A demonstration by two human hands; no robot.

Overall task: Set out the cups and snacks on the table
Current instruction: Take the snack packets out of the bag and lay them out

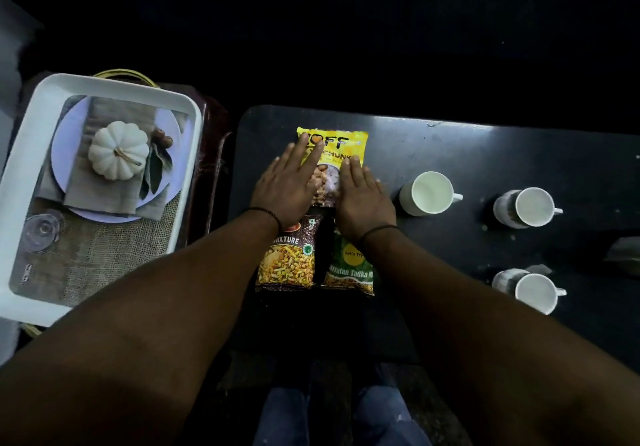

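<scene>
We press our left hand point(289, 186) and right hand point(363, 199), both spread flat, on the yellow snack packet point(341, 144).

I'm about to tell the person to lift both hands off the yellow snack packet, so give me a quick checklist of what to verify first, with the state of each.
1. Yellow packet lies flat on the black table: ok.
2. Left hand and right hand rest open and flat on it, not gripping: ok.
3. Mixture packet and green packet lie side by side in front of the yellow one: ok.
4. Three white cups stand upright to the right, apart from the packets: ok.
5. White tray on the left no longer carries cups or packets: ok.
6. Cups empty and clean inside: cannot tell, lighting is dim.
</scene>
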